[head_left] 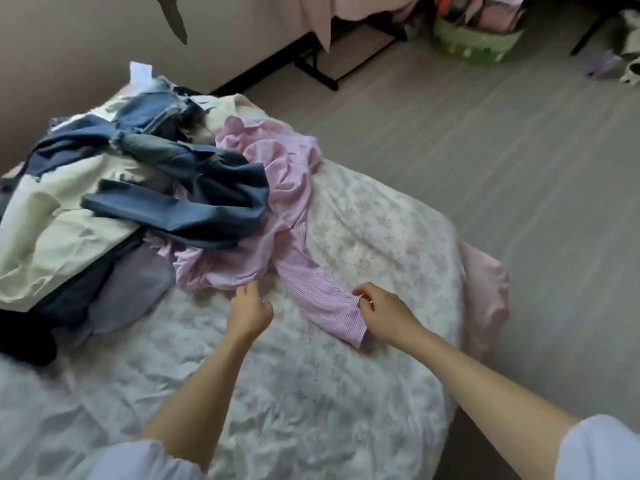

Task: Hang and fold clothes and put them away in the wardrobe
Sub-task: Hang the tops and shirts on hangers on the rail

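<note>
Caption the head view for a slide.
Right hand pinches pink striped shirt cuff; left hand reaches its hem.

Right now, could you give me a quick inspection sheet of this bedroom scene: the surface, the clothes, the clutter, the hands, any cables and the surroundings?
Surface: bed with a crumpled floral cover.
Job's things: pink striped shirt sprawled on the bed, one sleeve stretched toward the person; none folded yet.
Clutter: pile of clothes, blue, cream and dark pieces, partly lying over the shirt.
Hands: right hand pinches the sleeve cuff; left hand sits by the shirt's hem, fingers curled, grip unclear.
Cables: nothing seen.
Surroundings: grey floor; green basket full of items; black frame draped with pink cloth; no wardrobe in view.
</note>
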{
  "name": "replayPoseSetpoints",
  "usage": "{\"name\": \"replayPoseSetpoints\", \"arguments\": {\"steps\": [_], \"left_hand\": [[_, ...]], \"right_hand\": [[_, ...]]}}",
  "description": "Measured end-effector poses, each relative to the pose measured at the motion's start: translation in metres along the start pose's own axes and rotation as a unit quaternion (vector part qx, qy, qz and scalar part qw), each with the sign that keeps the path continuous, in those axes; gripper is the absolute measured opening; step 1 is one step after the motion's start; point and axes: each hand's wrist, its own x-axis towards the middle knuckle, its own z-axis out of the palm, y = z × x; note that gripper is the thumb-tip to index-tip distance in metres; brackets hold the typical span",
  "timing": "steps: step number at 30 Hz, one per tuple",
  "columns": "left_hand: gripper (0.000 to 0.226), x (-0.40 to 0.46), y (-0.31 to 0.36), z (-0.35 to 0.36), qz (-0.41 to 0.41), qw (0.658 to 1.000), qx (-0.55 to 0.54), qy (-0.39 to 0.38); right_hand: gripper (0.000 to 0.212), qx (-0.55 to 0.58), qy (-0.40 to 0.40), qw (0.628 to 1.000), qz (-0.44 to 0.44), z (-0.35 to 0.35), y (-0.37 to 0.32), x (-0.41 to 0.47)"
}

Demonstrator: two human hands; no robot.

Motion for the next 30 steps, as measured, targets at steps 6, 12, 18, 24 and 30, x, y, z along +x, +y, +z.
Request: {"name": "replayPoseSetpoints", "arguments": {"steps": [6, 12, 18, 24, 30], "left_hand": [[0.059, 0.086, -0.035, 0.022, -0.006, 0.989, 0.145, 0.015], [0.021, 0.113, -0.053, 0.037, 0.019, 0.973, 0.194, 0.122], [0.020, 0.060, -0.030, 0.013, 0.176, 0.969, -0.055, 0.165], [0.012, -0.033, 0.009, 0.024, 0.377, 0.910, -0.111, 0.131], [0.023, -0.078, 0.028, 0.024, 0.389, 0.902, -0.151, 0.110]], "right_hand": [[0.037, -0.026, -0.030, 0.999, 0.006, 0.026, 0.002, 0.073], [0.035, -0.003, -0.049, 0.998, 0.035, 0.041, 0.017, 0.095], [0.034, 0.270, -0.026, 0.952, 0.145, 0.036, -0.014, 0.108], [0.077, 0.416, -0.131, 0.874, 0.213, 0.040, -0.062, 0.109], [0.024, 0.289, 0.003, 0.938, 0.193, 0.028, -0.031, 0.065]]}}
